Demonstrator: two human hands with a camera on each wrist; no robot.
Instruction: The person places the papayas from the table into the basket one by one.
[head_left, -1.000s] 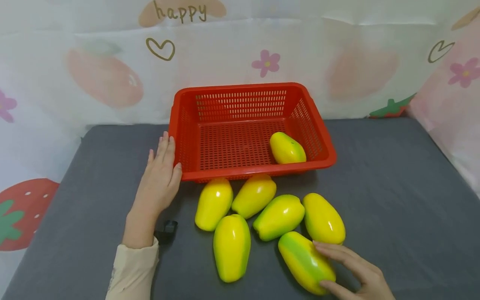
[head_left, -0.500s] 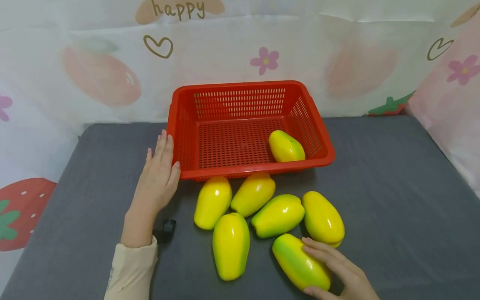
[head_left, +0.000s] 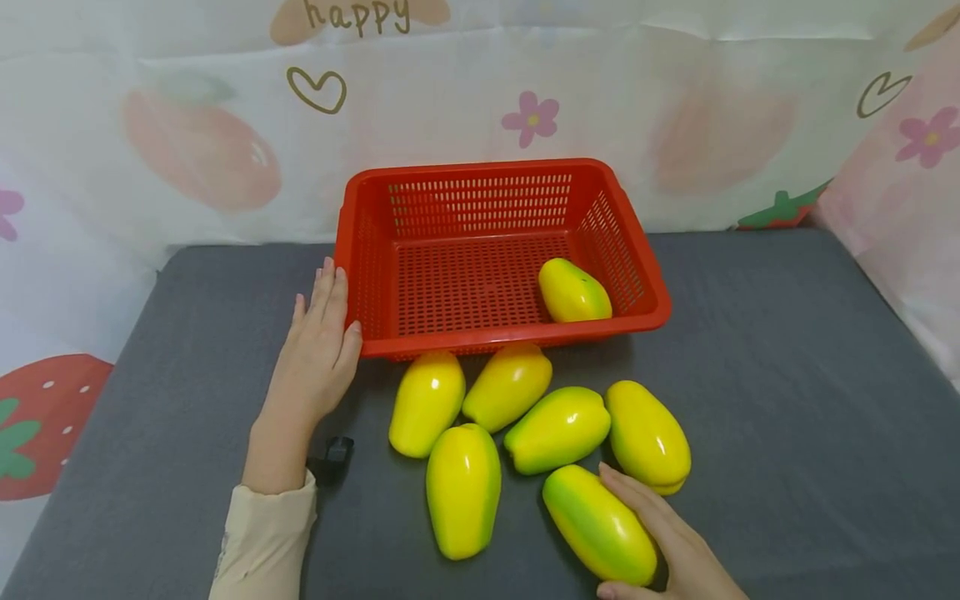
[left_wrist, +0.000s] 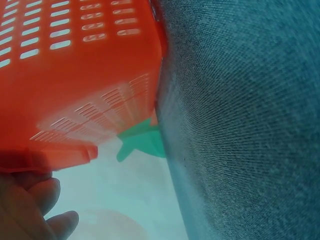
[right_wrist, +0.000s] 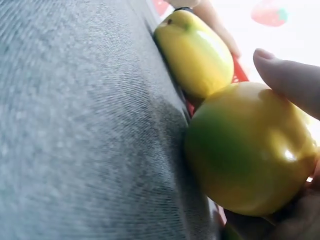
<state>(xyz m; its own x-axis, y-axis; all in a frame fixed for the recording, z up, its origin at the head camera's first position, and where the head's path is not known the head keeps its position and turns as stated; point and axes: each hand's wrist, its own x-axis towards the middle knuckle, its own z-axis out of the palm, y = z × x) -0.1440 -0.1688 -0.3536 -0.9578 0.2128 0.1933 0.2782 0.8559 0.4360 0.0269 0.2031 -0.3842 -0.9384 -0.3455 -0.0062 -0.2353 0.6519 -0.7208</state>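
Note:
A red plastic basket [head_left: 487, 340] with slotted walls stands at the back, with one yellow-green papaya [head_left: 574, 290] lying in its front right corner. My left hand [head_left: 311, 358] rests against the basket's left side, fingers straight; the left wrist view shows fingertips [left_wrist: 47, 192] at its rim. At the front, my right hand [head_left: 671, 542] grips a green-striped papaya [head_left: 600, 525] lying on the cloth. The right wrist view has the thumb [right_wrist: 287, 75] on one side of this papaya and other fingers, partly hidden, on the opposite side.
Several more papayas lie between basket and right hand, including one nearby papaya [head_left: 648, 433] and one at front left [head_left: 463, 492]. A black strap piece [head_left: 333, 454] sits by the left wrist. Grey cloth [head_left: 810, 400] covers the table; a printed curtain [head_left: 450, 100] hangs behind.
My right hand has shifted a little to the left and closed nearer around the green-striped papaya, which has moved slightly left with it. The left hand stays at the basket.

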